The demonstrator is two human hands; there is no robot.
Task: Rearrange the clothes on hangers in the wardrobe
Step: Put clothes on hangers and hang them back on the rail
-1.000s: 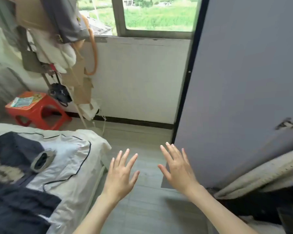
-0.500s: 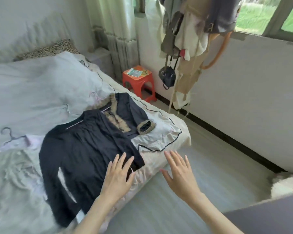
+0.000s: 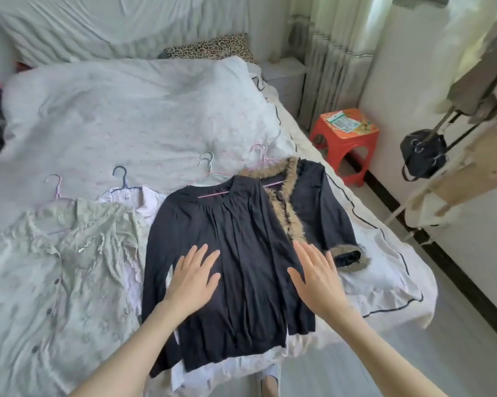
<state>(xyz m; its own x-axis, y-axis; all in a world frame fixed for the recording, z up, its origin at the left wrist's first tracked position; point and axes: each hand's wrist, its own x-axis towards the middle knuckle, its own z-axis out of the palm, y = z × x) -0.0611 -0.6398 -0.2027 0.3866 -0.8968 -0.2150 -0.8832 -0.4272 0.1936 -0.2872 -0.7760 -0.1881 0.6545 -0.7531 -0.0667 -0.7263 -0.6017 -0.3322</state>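
Several garments on hangers lie across the bed (image 3: 127, 116). A dark navy long-sleeved top (image 3: 241, 253) on a pink hanger lies in the middle. Under its right side is a dark cardigan with brown fur trim (image 3: 319, 202). To the left lie a pale lilac shirt (image 3: 144, 202) and a light green floral shirt (image 3: 70, 276), each on a hanger. My left hand (image 3: 194, 277) hovers flat over the navy top with fingers straight. My right hand (image 3: 317, 276) is held open above the top's right sleeve, holding nothing.
A red plastic stool (image 3: 346, 138) with papers on it stands right of the bed by the curtain (image 3: 327, 53). A coat stand with a black bag (image 3: 423, 153) and hanging clothes is at the far right. A leopard-print pillow (image 3: 213, 48) lies at the headboard.
My view has swung left from the wardrobe door and window to the bed. Both hands stay open and now hover over the navy top.
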